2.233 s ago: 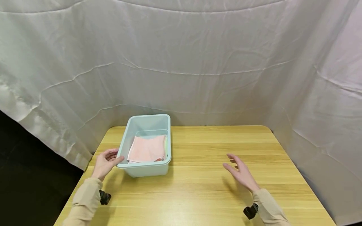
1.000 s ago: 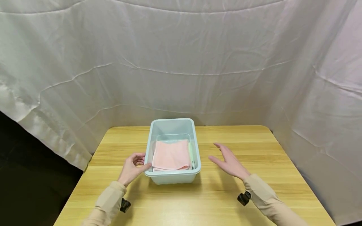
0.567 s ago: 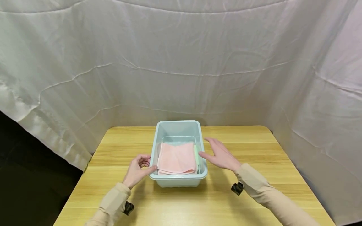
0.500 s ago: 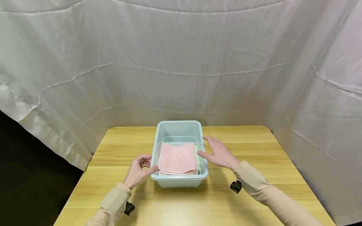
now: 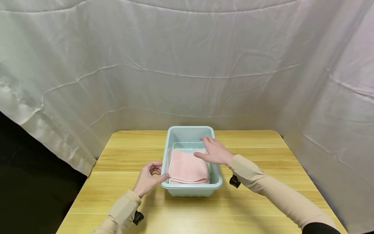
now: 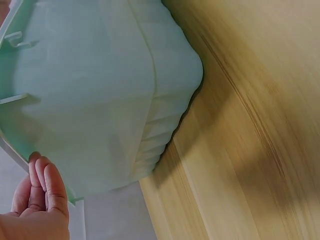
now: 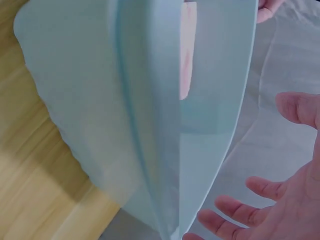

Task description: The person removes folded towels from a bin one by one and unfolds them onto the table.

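Note:
A pale blue plastic storage bin (image 5: 191, 186) stands on the wooden table in front of me. Inside it lies a folded pink towel (image 5: 188, 165), with a strip of something light green (image 5: 210, 169) along its right side, mostly covered. My left hand (image 5: 149, 178) holds the bin's near left rim, thumb on top and fingers curled at the outer wall; the left wrist view shows these fingers (image 6: 54, 182) under the rim. Over the bin's right side hovers my right hand (image 5: 215, 152), fingers spread and holding nothing. In the right wrist view that hand (image 7: 290, 200) is apart from the rim.
The light wood table (image 5: 263, 182) extends to both sides of the bin. Grey-white curtains (image 5: 187, 81) hang behind it and at the sides. A small black wrist camera (image 5: 234, 181) sits on the right sleeve, another camera (image 5: 138, 217) on the left.
The bin has slid from the left to the middle of the table, slightly nearer, with my left hand on its rim. My right hand has moved left and is now over the bin.

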`<state>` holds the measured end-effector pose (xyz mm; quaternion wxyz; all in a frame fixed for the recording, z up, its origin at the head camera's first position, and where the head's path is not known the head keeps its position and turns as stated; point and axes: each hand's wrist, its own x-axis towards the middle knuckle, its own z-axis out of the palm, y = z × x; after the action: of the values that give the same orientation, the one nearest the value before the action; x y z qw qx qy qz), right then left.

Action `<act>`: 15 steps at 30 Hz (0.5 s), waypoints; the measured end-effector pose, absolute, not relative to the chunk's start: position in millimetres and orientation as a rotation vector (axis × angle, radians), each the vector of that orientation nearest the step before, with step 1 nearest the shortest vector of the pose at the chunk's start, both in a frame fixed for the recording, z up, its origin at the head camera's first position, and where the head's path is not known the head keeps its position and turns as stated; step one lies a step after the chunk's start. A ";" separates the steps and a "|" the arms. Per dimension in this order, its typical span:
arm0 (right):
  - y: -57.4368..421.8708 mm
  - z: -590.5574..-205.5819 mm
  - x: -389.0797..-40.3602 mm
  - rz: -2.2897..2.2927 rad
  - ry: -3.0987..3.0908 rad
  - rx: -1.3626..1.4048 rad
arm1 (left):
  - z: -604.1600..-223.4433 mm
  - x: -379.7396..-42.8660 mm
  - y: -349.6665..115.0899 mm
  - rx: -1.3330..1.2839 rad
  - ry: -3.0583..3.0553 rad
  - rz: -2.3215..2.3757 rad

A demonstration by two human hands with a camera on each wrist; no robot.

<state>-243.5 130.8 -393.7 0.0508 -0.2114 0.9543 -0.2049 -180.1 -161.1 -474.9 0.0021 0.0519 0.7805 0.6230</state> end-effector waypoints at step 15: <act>92.8 -402.6 -261.3 -0.380 2.924 -0.616 | -474.4 -177.4 -150.3 0.196 2.441 1.957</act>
<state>-261.3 92.8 -402.6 0.0645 -0.2040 0.9687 -0.1260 -177.4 -150.3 -474.4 0.0037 0.0624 0.7787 0.6243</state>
